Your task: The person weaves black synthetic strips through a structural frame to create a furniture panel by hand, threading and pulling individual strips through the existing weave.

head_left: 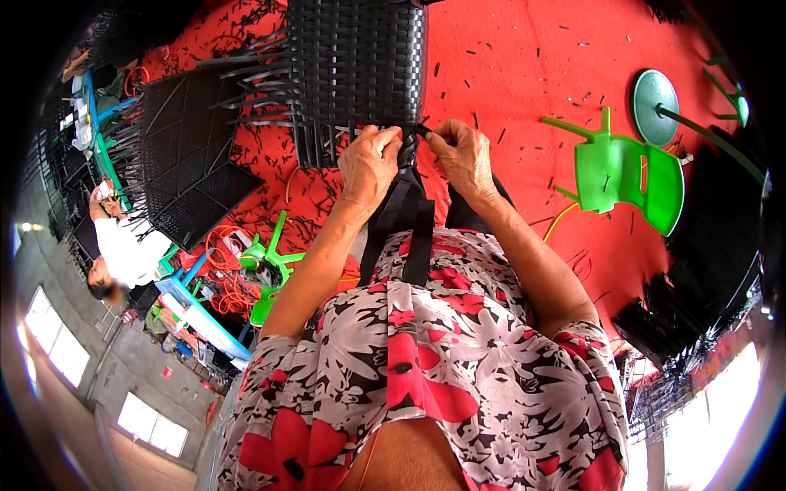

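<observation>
Both hands, left hand (370, 159) and right hand (463, 155), pinch black strips (412, 139) at the woven panel's (356, 57) near edge.

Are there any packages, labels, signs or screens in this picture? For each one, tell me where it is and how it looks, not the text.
No package, label, sign or screen can be made out.
The left hand and right hand grip black strips at the edge of a black woven panel over the red floor.
A green plastic chair lies at the right, plain.
Small things at the far left are too blurred to tell.
</observation>
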Action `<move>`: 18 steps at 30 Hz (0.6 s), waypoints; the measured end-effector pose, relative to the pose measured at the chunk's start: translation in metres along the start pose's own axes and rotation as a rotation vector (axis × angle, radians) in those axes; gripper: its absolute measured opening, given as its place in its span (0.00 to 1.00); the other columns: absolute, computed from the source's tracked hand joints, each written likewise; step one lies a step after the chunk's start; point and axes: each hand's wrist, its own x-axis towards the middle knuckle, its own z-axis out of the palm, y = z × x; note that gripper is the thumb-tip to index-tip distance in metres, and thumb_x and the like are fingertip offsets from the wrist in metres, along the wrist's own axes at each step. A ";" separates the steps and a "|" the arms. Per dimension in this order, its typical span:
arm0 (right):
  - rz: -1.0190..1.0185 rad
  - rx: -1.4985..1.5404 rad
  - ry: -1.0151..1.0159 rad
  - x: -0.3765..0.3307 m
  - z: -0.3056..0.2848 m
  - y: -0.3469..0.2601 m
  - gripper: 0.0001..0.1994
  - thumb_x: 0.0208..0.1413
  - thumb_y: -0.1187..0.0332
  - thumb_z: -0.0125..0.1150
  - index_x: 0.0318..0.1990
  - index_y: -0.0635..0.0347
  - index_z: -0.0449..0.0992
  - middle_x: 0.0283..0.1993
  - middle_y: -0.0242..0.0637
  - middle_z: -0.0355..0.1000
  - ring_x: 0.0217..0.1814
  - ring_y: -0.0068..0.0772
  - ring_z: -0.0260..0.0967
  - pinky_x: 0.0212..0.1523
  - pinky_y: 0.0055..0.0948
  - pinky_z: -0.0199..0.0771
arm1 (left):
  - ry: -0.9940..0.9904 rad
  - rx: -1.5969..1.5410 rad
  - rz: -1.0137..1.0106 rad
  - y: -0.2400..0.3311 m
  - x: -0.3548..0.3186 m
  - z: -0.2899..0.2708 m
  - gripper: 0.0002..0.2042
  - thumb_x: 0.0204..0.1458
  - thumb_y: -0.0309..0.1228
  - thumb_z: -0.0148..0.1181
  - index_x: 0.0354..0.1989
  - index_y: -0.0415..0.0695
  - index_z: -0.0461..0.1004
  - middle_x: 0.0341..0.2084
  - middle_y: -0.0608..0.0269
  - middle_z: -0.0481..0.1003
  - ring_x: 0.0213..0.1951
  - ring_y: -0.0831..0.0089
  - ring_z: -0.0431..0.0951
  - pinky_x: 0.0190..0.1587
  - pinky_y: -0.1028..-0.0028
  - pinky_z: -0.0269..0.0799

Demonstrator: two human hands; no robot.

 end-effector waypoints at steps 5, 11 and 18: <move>-0.044 -0.038 0.005 0.004 0.002 0.004 0.10 0.46 0.68 0.58 0.27 0.69 0.75 0.22 0.46 0.74 0.26 0.38 0.74 0.30 0.32 0.72 | 0.003 0.016 -0.004 0.001 0.000 -0.001 0.10 0.45 0.27 0.63 0.38 0.44 0.79 0.26 0.60 0.73 0.30 0.62 0.76 0.33 0.70 0.70; -0.038 -0.030 0.016 0.003 0.001 0.000 0.10 0.46 0.67 0.59 0.27 0.69 0.76 0.22 0.47 0.74 0.26 0.40 0.74 0.31 0.33 0.72 | 0.009 -0.009 -0.012 0.001 -0.001 0.001 0.10 0.45 0.27 0.63 0.38 0.44 0.79 0.26 0.60 0.73 0.30 0.62 0.76 0.33 0.70 0.70; -0.037 -0.065 -0.020 0.004 0.004 -0.002 0.10 0.46 0.67 0.59 0.27 0.68 0.76 0.23 0.47 0.74 0.26 0.40 0.74 0.31 0.35 0.72 | 0.016 0.002 0.001 0.001 -0.003 -0.001 0.10 0.45 0.26 0.63 0.37 0.44 0.79 0.25 0.60 0.73 0.29 0.61 0.76 0.32 0.69 0.70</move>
